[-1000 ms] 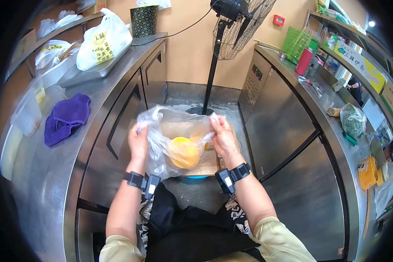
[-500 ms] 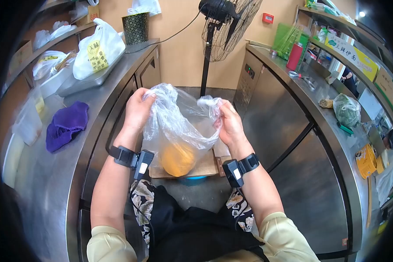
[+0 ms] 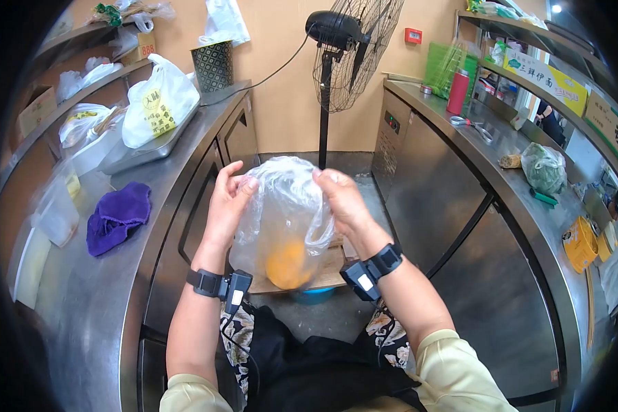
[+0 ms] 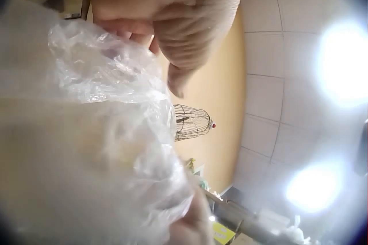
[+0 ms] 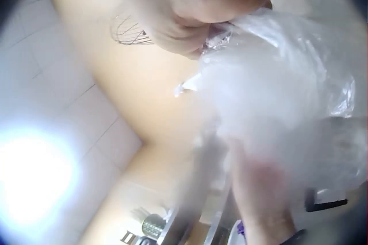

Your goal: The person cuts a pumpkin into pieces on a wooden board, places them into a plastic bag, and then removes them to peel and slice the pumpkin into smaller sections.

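Observation:
A clear plastic bag (image 3: 281,185) hangs between both hands, its top bunched and wrinkled. Low inside it shows a round yellow-orange thing (image 3: 288,264), blurred by the film, its kind unclear. My left hand (image 3: 228,206) holds the bag's left side near the top, thumb at the film and index finger raised. On the right side, my right hand (image 3: 345,202) pinches the upper edge between thumb and fingers. Below the bag lies a wooden board (image 3: 331,269) over something blue (image 3: 314,295). Crumpled film covers much of both wrist views.
Steel counters run along both sides. A purple cloth (image 3: 119,216) and a white printed bag (image 3: 159,103) on a tray lie on the left one. Scissors (image 3: 472,126), a red bottle (image 3: 459,93) and a bagged green vegetable (image 3: 544,168) are on the right. A black fan (image 3: 333,55) stands ahead.
Both hands rose with the bag, then drew closer together, and its wide mouth is now gathered. The yellow-orange thing now hangs at the bag's bottom. My left index finger has lifted away from the film.

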Tool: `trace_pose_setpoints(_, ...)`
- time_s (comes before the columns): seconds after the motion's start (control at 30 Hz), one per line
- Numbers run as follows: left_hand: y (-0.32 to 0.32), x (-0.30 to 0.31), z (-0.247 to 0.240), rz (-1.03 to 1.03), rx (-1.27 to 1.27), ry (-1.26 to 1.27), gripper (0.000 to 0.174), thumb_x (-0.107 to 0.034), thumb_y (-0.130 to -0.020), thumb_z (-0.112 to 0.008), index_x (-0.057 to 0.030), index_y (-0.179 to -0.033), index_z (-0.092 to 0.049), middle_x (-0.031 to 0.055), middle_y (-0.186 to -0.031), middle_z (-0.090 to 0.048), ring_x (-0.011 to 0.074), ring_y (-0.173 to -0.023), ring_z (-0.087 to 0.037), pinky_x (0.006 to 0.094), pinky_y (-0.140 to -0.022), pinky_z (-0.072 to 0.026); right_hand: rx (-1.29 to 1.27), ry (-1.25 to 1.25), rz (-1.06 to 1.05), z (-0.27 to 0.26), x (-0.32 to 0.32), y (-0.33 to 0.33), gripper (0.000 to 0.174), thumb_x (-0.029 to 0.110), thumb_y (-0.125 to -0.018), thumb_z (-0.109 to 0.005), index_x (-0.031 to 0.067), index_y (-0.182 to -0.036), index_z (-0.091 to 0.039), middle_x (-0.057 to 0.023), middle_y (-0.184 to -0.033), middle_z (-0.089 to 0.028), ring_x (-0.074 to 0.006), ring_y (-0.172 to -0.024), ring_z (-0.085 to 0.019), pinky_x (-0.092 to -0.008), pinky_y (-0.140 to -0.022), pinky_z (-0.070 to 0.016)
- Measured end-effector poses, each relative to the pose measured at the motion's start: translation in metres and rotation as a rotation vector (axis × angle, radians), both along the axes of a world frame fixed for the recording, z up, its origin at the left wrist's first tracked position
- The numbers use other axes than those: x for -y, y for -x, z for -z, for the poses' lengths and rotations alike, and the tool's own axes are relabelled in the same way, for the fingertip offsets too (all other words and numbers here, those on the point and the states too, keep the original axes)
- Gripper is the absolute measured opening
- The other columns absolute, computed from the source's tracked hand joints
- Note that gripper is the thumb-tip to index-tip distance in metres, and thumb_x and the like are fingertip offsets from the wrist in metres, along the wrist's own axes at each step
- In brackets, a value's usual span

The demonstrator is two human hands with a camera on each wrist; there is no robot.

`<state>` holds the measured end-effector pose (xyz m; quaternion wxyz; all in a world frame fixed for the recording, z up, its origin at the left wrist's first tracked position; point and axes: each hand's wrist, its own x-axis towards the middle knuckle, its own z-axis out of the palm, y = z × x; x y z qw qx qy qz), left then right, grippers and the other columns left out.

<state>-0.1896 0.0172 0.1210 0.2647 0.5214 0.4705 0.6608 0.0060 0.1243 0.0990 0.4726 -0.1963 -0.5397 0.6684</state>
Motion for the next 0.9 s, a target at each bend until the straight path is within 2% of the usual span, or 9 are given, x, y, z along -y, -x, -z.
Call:
trace_pose_setpoints(0.03, 0.002, 0.000, 0.006, 0.006, -0.082, -0.003, 0.073, -0.033, -0.083, -0.074, 0.0014, -0.137, -0.039, 0.0121, -0.123, -0.053, 0.0161, -0.102, -0.054, 0.0298, -0.091, -0.0431, -0.019, -0.045, -0.005, -0.018, 0.011, -0.003, 0.025, 0.025, -0.093, -0.061, 0.0090, -0.074, -0.058, 0.0043, -0.068, -0.052, -0.0057, -0.064, -0.045, -0.0235, -0.059, -0.0385)
trace_pose_setpoints(0.17, -0.005, 0.002, 0.025, 0.127, -0.381, -0.032, 0.101, -0.047, -0.064, -0.084, -0.0008, -0.140, -0.037, 0.0177, -0.132, -0.047, 0.0288, -0.122, -0.046, 0.0398, -0.105, -0.0349, -0.022, -0.131, -0.058, -0.060, 0.046, 0.007, 0.026, 0.024, -0.093, -0.060, 0.0082, -0.073, -0.057, 0.0033, -0.069, -0.055, -0.0052, -0.064, -0.048, -0.0240, -0.057, -0.0398)
trace_pose_setpoints(0.37, -0.025, 0.007, 0.049, 0.199, -0.484, -0.023, 0.088, -0.037, -0.068, -0.084, -0.0004, -0.135, -0.040, 0.0156, -0.131, -0.051, 0.0265, -0.124, -0.046, 0.0387, -0.103, -0.0378, -0.059, -0.057, -0.140, -0.070, 0.039, 0.028, 0.021, 0.021, -0.091, -0.064, 0.0072, -0.076, -0.060, 0.0021, -0.070, -0.058, -0.0067, -0.063, -0.050, -0.0256, -0.057, -0.0425)
trace_pose_setpoints(0.5, -0.083, 0.006, 0.068, 0.248, 0.028, 0.164, 0.040, -0.013, -0.088, -0.063, -0.0003, -0.125, -0.053, 0.0059, -0.115, -0.060, 0.0156, -0.103, -0.056, 0.0305, -0.093, -0.0436, 0.032, -0.045, -0.096, -0.061, 0.049, 0.032, 0.018, 0.023, -0.089, -0.068, 0.0063, -0.082, -0.062, 0.0028, -0.074, -0.059, -0.0064, -0.065, -0.050, -0.0236, -0.060, -0.0415)
trace_pose_setpoints(0.63, -0.110, 0.005, 0.080, 0.303, 0.451, 0.230, 0.035, 0.000, -0.084, -0.049, -0.0017, -0.117, -0.058, 0.0070, -0.110, -0.061, 0.0184, -0.099, -0.059, 0.0319, -0.088, -0.0462, 0.104, -0.142, -0.064, -0.051, 0.055, -0.040, 0.018, 0.024, -0.092, -0.063, 0.0060, -0.094, -0.062, 0.0033, -0.078, -0.056, -0.0067, -0.071, -0.051, -0.0227, -0.063, -0.0411)
trace_pose_setpoints(0.77, -0.127, 0.005, 0.077, 0.360, 0.755, 0.268, 0.032, -0.002, -0.084, -0.049, 0.0000, -0.114, -0.059, 0.0085, -0.109, -0.062, 0.0187, -0.098, -0.059, 0.0318, -0.085, -0.0479, 0.344, -0.327, 0.050, 0.022, 0.084, -0.129, 0.086, 0.029, -0.075, -0.081, 0.0061, -0.143, -0.034, -0.0100, -0.137, -0.046, -0.0213, -0.123, -0.046, -0.0370, -0.101, -0.0403)
trace_pose_setpoints(0.8, -0.138, 0.012, 0.066, 0.390, 0.748, 0.271, 0.032, -0.003, -0.085, -0.049, 0.0004, -0.114, -0.060, 0.0092, -0.110, -0.062, 0.0192, -0.099, -0.059, 0.0325, -0.085, -0.0481, 0.554, -0.384, 0.033, 0.049, 0.087, -0.141, 0.111, 0.032, -0.063, -0.088, 0.0075, -0.149, -0.023, -0.0116, -0.151, -0.030, -0.0260, -0.140, -0.027, -0.0440, -0.112, -0.0267)
trace_pose_setpoints(0.87, -0.160, 0.021, 0.059, 0.441, 0.643, 0.246, 0.030, -0.003, -0.084, -0.049, 0.0023, -0.112, -0.059, 0.0110, -0.108, -0.063, 0.0204, -0.098, -0.060, 0.0329, -0.086, -0.0478, 0.902, -0.673, 0.191, 0.089, 0.106, -0.133, 0.120, 0.042, -0.060, -0.088, -0.0034, -0.146, -0.019, -0.0232, -0.149, -0.027, -0.0352, -0.140, -0.025, -0.0445, -0.114, -0.0241)
trace_pose_setpoints(0.9, -0.171, 0.025, 0.060, 0.459, 0.545, 0.220, 0.029, -0.003, -0.083, -0.050, 0.0039, -0.110, -0.059, 0.0122, -0.105, -0.064, 0.0211, -0.097, -0.061, 0.0326, -0.086, -0.0473, 0.868, -0.590, 0.195, 0.096, 0.116, -0.121, 0.119, 0.036, -0.059, -0.090, 0.0002, -0.147, -0.019, -0.0182, -0.150, -0.028, -0.0311, -0.141, -0.024, -0.0404, -0.115, -0.0220)
